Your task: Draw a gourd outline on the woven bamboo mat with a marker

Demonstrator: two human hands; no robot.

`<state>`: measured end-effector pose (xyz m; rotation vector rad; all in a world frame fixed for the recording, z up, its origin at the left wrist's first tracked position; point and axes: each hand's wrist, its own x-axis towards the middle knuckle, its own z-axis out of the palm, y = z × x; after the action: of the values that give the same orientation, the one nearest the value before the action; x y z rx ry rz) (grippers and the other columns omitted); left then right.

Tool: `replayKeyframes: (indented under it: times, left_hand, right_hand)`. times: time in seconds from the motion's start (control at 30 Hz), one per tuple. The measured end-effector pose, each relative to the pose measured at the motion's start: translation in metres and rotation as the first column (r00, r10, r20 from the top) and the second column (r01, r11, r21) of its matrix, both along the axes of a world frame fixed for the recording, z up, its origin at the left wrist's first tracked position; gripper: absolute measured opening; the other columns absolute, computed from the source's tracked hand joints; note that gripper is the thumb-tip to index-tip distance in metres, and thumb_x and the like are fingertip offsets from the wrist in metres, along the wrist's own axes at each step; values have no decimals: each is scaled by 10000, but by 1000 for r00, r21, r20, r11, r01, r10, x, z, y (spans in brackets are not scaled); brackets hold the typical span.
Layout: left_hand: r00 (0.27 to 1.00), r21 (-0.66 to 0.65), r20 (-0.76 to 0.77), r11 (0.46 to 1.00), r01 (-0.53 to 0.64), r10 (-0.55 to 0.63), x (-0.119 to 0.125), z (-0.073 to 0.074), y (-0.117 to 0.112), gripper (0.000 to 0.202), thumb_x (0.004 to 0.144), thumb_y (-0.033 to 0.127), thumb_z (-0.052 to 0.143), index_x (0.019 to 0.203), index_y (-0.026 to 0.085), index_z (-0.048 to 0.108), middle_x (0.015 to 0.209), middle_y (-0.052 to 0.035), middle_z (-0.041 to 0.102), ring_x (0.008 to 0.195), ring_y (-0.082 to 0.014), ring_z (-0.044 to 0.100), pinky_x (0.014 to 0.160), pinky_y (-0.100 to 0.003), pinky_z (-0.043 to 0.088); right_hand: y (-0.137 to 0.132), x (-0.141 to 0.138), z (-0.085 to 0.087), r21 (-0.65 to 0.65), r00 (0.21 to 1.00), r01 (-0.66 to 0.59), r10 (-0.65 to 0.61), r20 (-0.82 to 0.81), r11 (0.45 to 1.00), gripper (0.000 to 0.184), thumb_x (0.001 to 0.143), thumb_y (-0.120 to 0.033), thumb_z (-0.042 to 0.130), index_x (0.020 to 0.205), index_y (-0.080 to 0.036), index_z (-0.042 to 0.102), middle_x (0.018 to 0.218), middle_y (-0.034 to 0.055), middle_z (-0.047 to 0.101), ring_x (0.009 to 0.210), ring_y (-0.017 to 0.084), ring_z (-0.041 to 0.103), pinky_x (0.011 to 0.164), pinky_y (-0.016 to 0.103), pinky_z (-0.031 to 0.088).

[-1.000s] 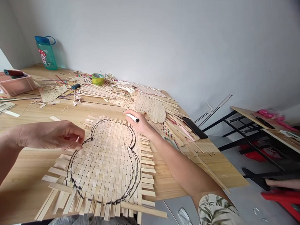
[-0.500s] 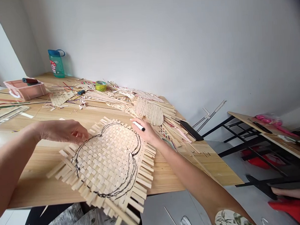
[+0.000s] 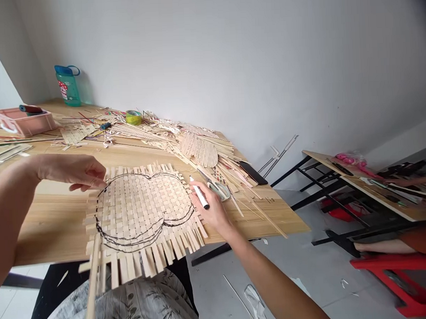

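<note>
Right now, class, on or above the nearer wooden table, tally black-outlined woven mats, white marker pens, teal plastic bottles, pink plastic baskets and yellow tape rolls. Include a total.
Black-outlined woven mat: 1
White marker pen: 1
Teal plastic bottle: 1
Pink plastic basket: 1
Yellow tape roll: 1
Total: 5

Wooden table [image 3: 61, 236] carries the woven mat [image 3: 140, 200], its strip ends hanging past the near edge. Behind mat: long messy pile of loose strips [image 3: 137, 131]. Back-left of mat: pink box [image 3: 33, 126], farther back the bottle [image 3: 69, 90]. Right of mat: scissors [image 3: 224, 193].
</note>
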<state>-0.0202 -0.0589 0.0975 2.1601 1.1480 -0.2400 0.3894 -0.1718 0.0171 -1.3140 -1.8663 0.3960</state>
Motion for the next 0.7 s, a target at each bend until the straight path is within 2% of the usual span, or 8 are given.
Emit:
replayKeyframes:
  times: [0.1,0.23,0.33,0.43,0.5,0.57,0.63,0.7]
  left_hand:
    - [999,-121,-49,993,-5,-1,0,1,-10,501,954,636,527,848,151,601,756,-65,692,641,-182,668,539,-207,407]
    - [995,-80,-84,995,-63,56,-6,-2,-5,533,968,617,516,1141,126,624,959,-110,752,847,-212,725,548,-178,422]
    - [992,107,73,988,-113,105,-17,-4,10,742,907,707,543,1351,113,553,1240,-147,720,1051,-220,678,786,-238,534]
    - [970,246,175,947,-209,169,-29,-6,25,1006,777,850,579,1451,109,484,1476,-177,588,1269,-266,584,1024,-317,492]
    - [960,272,172,927,-260,219,-34,-9,32,1103,702,938,544,1463,142,481,1487,-146,585,1275,-266,592,1020,-317,494]
    - [954,284,162,914,-290,253,-36,-15,37,1152,620,1006,504,1434,190,520,1454,-96,620,1234,-257,629,967,-300,520]
    - [953,298,143,907,-297,265,-34,-21,41,1159,563,1040,486,1383,226,574,1408,-61,656,1208,-258,647,949,-302,529]
    - [956,313,115,904,-293,270,-30,-27,44,1135,546,1051,480,1327,240,624,1349,-46,692,1180,-263,658,953,-315,524]
  right_hand:
    - [-21,-5,-6,-1,996,54,-54,-77,999,271,990,-336,578,1234,-243,651,1167,125,770,998,287,746,848,419,589]
    - [-46,-19,-10,-29,980,113,-116,-162,993,286,996,-373,596,1258,-267,644,1152,114,771,1003,285,752,861,432,615]
    - [-68,-35,-12,-26,975,106,-109,-191,994,292,995,-334,594,1281,-303,646,1156,101,769,970,286,761,857,446,634]
    - [-88,-48,-14,24,981,73,-67,-183,997,331,972,-308,611,1291,-384,651,1086,56,781,948,312,768,850,477,646]
    - [-94,-50,-14,65,981,82,-69,-182,995,327,972,-292,610,1283,-378,657,1030,48,782,910,305,768,822,466,649]
    - [-91,-45,-13,96,974,120,-99,-206,988,279,993,-276,590,1259,-313,665,998,59,778,853,263,761,760,409,642]
    - [-80,-35,-10,112,961,165,-134,-242,980,234,1010,-286,577,1224,-246,665,1016,78,778,815,225,748,696,346,616]
    - [-64,-23,-8,85,948,223,-196,-251,971,227,1005,-316,584,1196,-220,660,1097,98,776,838,216,743,730,341,605]
